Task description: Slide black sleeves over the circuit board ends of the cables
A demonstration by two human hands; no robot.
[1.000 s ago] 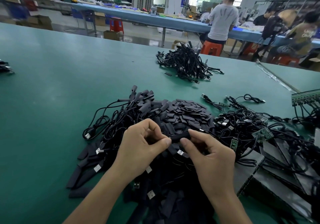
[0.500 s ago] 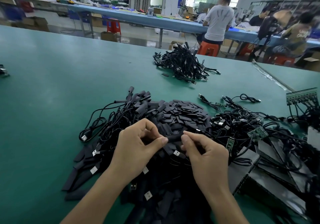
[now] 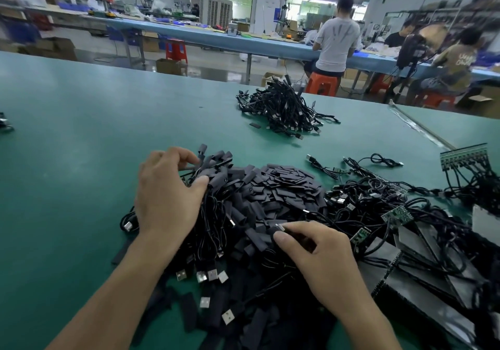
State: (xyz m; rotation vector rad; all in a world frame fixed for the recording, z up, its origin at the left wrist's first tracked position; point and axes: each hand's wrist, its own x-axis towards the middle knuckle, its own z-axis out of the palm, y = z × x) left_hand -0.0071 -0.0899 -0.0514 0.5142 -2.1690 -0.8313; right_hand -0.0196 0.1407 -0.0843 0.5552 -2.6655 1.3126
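Head view: the two hands are apart, both over a big dark heap on the green counter (image 3: 81,133). The left hand (image 3: 167,198) reaches to the far left edge of the heap, its fingers (image 3: 186,158) curled down among the sleeved cables (image 3: 216,164) lying there, thumb pressed against them; whether it actually grips one I cannot tell. The right hand (image 3: 319,257) sits nearer, at the heap's right side, thumb and forefinger pinching a black cable end (image 3: 280,227) with a bright metal tip.

Between and beyond the hands lies the mound of loose black sleeves (image 3: 284,184), short flat pieces piled thickly. Silver USB plugs (image 3: 208,275) poke out of the heap near the left forearm. Just right of the sleeves is a tangle of unsleeved cables (image 3: 378,203) carrying small green circuit boards (image 3: 397,215), resting partly on dark flat panels (image 3: 433,268). Well apart, farther across the counter, sits a separate heap of black cables (image 3: 284,108).

Past the counter's edge, a person in a white shirt (image 3: 336,43) sits on an orange stool (image 3: 322,84) at a long blue bench (image 3: 216,38).
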